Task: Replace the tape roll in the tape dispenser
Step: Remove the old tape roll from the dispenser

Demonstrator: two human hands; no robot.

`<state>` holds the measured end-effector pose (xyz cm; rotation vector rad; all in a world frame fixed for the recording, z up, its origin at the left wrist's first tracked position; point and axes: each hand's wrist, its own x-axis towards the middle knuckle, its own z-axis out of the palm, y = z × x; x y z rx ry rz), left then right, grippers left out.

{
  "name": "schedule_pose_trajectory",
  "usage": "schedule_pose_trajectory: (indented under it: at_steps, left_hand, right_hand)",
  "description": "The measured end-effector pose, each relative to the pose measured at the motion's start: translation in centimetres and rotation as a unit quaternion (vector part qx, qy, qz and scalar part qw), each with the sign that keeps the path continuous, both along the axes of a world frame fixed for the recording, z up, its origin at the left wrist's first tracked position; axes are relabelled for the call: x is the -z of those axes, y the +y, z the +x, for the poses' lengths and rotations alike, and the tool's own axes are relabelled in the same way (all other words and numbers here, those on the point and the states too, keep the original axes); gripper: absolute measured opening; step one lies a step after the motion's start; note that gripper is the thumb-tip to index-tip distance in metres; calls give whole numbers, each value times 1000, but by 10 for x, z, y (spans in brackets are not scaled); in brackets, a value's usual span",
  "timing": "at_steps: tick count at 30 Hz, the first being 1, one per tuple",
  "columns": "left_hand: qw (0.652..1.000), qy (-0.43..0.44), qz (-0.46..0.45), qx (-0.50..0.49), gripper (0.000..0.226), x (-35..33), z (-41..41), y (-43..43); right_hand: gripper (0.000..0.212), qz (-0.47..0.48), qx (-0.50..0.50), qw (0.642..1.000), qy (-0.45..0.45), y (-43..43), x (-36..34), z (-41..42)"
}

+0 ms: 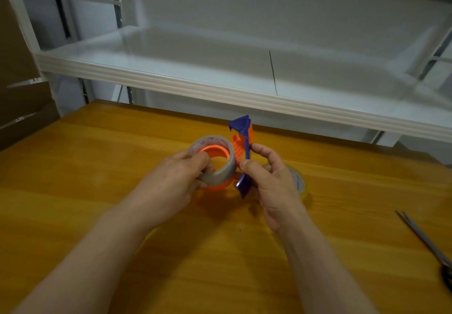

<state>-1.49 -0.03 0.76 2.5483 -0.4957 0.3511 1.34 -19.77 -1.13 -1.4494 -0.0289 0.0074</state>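
An orange and blue tape dispenser (pixel 245 142) is held above the wooden table (pixel 97 172). A nearly used tape roll (pixel 221 169) sits around the dispenser's orange hub. My left hand (pixel 178 179) grips that roll from the left, fingers curled round its rim. My right hand (pixel 271 181) pinches the dispenser's blue frame between thumb and fingers. A second, clear tape roll (pixel 299 181) lies on the table behind my right hand, mostly hidden by it.
Scissors (pixel 425 240) lie at the table's right edge. A white shelf (pixel 220 88) overhangs the far side of the table. Brown cardboard (pixel 19 88) stands at the left.
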Motion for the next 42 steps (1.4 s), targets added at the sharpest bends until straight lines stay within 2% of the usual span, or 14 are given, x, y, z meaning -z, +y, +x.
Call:
schedule_pose_trajectory:
  at_steps: [5,7,10,13,16,21,26,31,36,39,41,42]
  left_hand:
    - [992,-122,16,25,19,-1,4,4]
    - [990,-136,6,26,20,1,7,8]
    - [989,-134,-61,10,20,2,11,9]
    - [979,-168,-106,-38,18,3,12,9]
    - [961,-197,-133,-141,18,2,12,13]
    - [952,-107,-47,-283,28,16,23,34]
    - [943,-58,-20,-326,25,22,26,40]
    - [940,-24,-7,-341,36,31,33,46]
    - [930,6,-12,-367,35,31,36,44]
    - [934,-7,41,-354,37,32,39,47]
    - [950,-25,24,-311,50,23,34,43]
    - [964,-14,-25,-265,63,16,28,39]
  right_hand:
    - [43,33,13,999,16,0,-1,1]
    - [44,41,19,999,18,0,-2,1]
    - [44,58,25,998,18,-2,-4,0]
    - [44,65,22,997,19,-3,-6,-1]
    - [44,65,13,997,25,-1,-6,-1]
    - [43,66,12,997,31,1,-6,-2]
    - [46,61,6,997,40,5,-6,-5]
    - [46,59,0,997,49,6,-5,-4]
    - [46,60,-8,997,45,6,-4,-4]
    - [46,57,-10,997,47,5,-5,-4]
    - [46,54,-11,997,47,6,-5,-4]
    - [46,53,-11,997,46,6,-5,-5]
